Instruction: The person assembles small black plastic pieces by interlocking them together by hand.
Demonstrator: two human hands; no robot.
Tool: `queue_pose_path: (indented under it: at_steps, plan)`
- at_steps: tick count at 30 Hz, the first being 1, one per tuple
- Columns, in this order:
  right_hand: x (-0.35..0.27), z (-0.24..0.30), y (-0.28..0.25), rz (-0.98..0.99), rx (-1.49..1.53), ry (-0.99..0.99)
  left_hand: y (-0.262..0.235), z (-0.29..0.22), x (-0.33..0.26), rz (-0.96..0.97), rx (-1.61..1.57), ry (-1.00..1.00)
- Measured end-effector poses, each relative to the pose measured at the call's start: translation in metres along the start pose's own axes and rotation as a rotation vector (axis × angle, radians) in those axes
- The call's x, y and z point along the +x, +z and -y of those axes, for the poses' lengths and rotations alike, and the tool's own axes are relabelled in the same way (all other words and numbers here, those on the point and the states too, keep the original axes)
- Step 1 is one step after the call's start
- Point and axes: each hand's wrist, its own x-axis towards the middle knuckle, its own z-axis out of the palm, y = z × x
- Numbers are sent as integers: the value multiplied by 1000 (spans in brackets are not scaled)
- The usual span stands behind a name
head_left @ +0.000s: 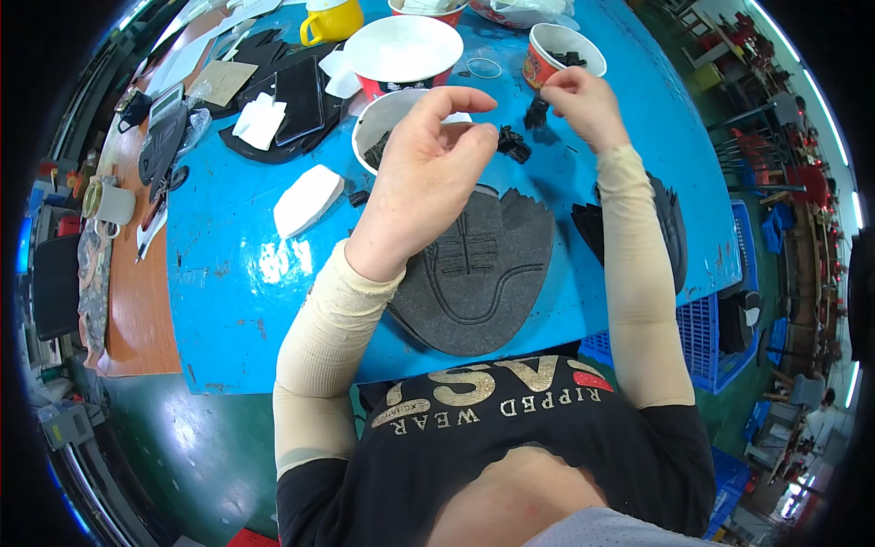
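A small black piece (537,113) is hanging, blurred, right of the upper centre of the frame, and the right hand (588,108) is pinching it between thumb and fingertips. The left hand (428,182), near the upper centre, is curving with its thumb and forefinger spread apart, and is hiding part of a white bowl (367,123) that is holding dark scraps (375,150). Near its thumb, a black clump (513,146) is lying on the blue worktop (237,301). Just above the right hand, a printed paper bowl (572,40) is standing with black bits inside.

A larger bowl (404,46), white inside, is standing at the upper centre, and a yellow mug (334,22) is standing near the top edge. In the middle of the frame, a dark grey shoe upper (478,287) is lying below the hands. Black shoe parts (671,223) are lying at the right, partly behind the right forearm. A white block (310,201) is lying left of centre; at the upper left, a tissue (260,121) is lying beside a black phone (303,105).
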Motion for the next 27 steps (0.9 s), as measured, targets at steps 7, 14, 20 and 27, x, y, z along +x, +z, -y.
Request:
queue_pose_path:
  at_steps: [7, 14, 20, 27]
  plan:
    - [-38, 43, -22, 79, 1098, -13, 3, 8, 1, 36, 71, 95]
    - [-53, 78, -18, 264, 1445, -84, 4, 1, 1, 52, -178, 96]
    - [-53, 75, -4, 247, 1690, -16, 1, 0, 1, 74, -334, 39]
    - [-50, 61, -9, 439, 2287, 168, -2, 0, 2, 52, -483, 2]
